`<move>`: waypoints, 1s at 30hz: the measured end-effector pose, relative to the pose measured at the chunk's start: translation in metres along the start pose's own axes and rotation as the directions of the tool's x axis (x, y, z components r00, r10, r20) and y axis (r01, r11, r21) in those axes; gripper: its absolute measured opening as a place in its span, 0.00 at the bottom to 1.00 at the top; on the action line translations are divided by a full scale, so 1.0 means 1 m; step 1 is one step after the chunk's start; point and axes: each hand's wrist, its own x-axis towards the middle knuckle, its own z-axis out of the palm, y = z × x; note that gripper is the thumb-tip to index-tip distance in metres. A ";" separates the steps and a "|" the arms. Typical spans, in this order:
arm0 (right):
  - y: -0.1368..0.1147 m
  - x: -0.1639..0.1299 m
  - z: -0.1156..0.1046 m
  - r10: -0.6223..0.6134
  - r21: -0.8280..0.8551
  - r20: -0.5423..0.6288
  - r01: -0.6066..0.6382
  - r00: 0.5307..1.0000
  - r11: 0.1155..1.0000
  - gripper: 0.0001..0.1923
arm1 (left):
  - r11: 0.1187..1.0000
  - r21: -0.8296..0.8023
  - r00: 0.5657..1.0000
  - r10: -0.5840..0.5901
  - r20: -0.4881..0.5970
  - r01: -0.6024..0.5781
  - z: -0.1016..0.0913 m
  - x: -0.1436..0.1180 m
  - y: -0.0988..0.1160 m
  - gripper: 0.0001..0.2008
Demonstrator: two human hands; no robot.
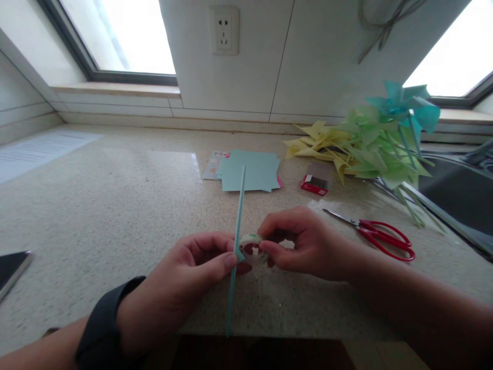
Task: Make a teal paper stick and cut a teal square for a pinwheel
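Head view: two hands pinch one straw [236, 226], perhaps one tape roll [252, 248].

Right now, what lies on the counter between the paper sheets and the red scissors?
In the head view, a small red box lies between the teal paper sheets and the red scissors.

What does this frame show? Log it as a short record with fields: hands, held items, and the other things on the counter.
left hand: pinches a light blue stick, held roughly upright
right hand: holds a small tape roll against the stick
wrist: dark band on the left arm
counter: speckled stone
paper: light blue sheets stacked behind the stick
scissors: red-handled, lying to the right of the right hand
small box: red, beside the sheets
pinwheels: yellow, green and blue pile, far right
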 end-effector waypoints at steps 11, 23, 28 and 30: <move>0.011 0.002 0.017 -0.073 0.084 -0.121 0.084 0.990 0.993 0.12 | 0.998 -0.042 0.998 0.055 0.036 -0.053 0.005 0.001 0.004 0.07; 0.010 0.004 0.017 -0.115 0.090 -0.240 0.141 0.964 0.986 0.11 | 1.000 -0.026 1.000 0.015 0.012 -0.015 0.006 -0.001 0.006 0.09; 0.006 0.004 0.016 -0.140 0.089 -0.311 0.175 0.940 0.980 0.11 | 0.999 -0.045 0.999 -0.010 0.034 0.012 0.005 -0.002 0.004 0.09; 0.006 0.004 0.015 -0.128 0.108 -0.328 0.171 0.936 0.979 0.11 | 0.998 -0.053 0.999 -0.016 0.047 0.019 0.004 -0.002 0.004 0.09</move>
